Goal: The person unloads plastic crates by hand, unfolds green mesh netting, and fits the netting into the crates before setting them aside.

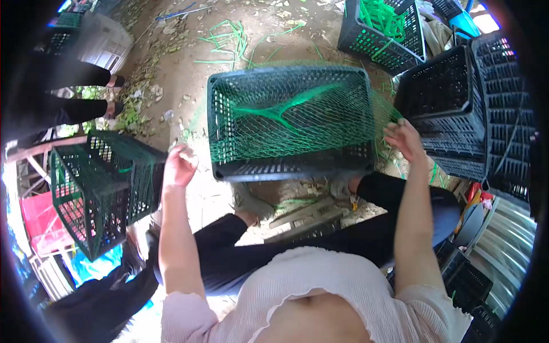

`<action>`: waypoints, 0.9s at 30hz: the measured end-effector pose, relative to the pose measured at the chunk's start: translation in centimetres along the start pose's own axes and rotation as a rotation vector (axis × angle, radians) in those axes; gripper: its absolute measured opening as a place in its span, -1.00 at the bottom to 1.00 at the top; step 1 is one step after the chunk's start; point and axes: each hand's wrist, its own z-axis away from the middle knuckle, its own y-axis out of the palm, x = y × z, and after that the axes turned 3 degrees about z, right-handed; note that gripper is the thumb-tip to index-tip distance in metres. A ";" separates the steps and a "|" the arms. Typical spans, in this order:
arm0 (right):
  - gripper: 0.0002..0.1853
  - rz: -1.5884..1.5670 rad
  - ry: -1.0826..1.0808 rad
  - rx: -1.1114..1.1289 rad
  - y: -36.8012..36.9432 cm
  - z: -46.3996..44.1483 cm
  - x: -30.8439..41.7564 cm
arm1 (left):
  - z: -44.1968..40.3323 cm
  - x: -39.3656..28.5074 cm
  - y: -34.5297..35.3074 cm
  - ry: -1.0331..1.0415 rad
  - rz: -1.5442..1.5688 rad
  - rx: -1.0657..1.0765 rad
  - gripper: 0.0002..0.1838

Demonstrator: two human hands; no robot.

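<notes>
A black plastic crate [291, 172] lies before me, its open side facing up. Green netting [286, 137] stretches across most of its opening, with a bunched, brighter green strand in the middle; the near strip is uncovered. Beside the crate's left edge is my left hand [181, 166], fingers curled and pinched together at the net's side. Off the right edge, my right hand [405, 140] has its fingers bent around the net's stretched right corner. What lies between the fingertips of each hand is too fine to make out fully.
Green strips [226, 43] lie on the ground beyond the crate. A crate of green strips [380, 43] stands at upper right, above stacked black crates [446, 114]. At left are a net-covered crate [103, 194] and another person's legs [80, 91].
</notes>
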 end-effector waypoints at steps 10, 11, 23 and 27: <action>-0.91 -0.036 0.141 -0.469 -2.8 3.1 -12.0 | 2.5 6.9 -7.8 -0.197 -0.055 -0.483 -0.84; -0.88 0.031 0.109 -0.546 -3.5 1.5 -13.7 | 0.7 8.0 -10.4 -0.190 -0.002 -0.433 -0.83; -0.71 1.238 0.210 -0.348 -5.9 -11.4 -19.7 | -7.2 15.7 -14.4 -0.102 -0.182 -0.585 -0.69; -0.67 1.004 0.192 0.044 -7.2 -14.1 -14.2 | -11.0 10.5 -10.9 0.024 -0.837 -0.710 -0.54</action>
